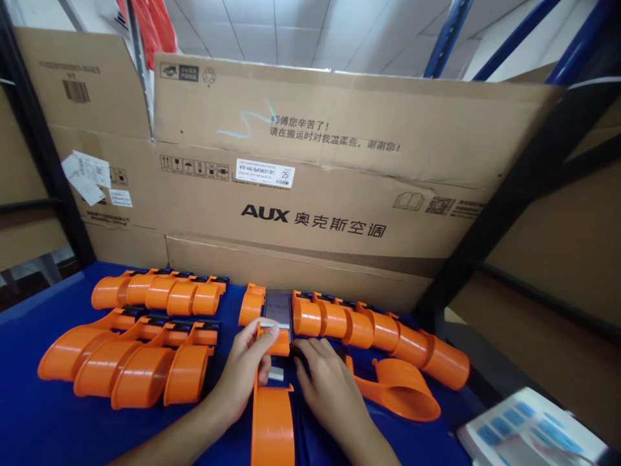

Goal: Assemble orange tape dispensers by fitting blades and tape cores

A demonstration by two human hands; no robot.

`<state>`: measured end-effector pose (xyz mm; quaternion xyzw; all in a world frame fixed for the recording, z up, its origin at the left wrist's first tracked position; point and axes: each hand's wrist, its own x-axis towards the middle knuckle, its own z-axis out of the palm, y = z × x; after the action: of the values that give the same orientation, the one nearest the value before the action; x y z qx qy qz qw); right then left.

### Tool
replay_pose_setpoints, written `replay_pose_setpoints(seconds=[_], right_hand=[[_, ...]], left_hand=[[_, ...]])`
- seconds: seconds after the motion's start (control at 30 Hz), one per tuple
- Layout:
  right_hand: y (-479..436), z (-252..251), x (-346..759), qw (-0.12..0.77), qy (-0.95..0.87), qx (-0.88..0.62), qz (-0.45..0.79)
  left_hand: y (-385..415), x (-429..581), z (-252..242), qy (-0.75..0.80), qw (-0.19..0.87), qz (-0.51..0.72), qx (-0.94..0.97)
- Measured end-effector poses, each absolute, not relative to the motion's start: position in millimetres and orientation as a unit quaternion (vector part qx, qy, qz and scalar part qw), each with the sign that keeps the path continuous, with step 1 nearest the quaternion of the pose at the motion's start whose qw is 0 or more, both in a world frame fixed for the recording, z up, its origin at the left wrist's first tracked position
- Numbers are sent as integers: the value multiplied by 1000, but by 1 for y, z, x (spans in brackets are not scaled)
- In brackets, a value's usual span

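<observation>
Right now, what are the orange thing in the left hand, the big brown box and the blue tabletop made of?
The held orange piece: probably smooth, hard plastic, since it has shiny highlights. The brown box: cardboard, matte, with fold creases and printed symbols. The blue tabletop: smooth, maybe plastic or cloth; its even color leaves that open.

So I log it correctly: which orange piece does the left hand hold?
The front-centre piece, in the left hand; of all the orange pieces, it alone is cut off by the picture's bottom edge.
</observation>
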<state>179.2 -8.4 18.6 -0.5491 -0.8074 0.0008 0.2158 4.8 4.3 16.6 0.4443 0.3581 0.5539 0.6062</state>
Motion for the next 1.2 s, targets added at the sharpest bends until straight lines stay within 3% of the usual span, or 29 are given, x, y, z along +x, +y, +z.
replay_pose_setpoints(seconds=[0.23, 0.57, 1.2], right_hand=[[-11, 22, 181, 247, -802, -544, 18], [-15, 34, 180, 432, -737, -514, 76], [-20, 40, 169, 504, -662, -471, 294]], left_hand=[[4, 6, 18, 361, 602, 546, 458], [5, 7, 14, 377, 606, 519, 471], [-7, 11, 17, 312, 625, 507, 505]])
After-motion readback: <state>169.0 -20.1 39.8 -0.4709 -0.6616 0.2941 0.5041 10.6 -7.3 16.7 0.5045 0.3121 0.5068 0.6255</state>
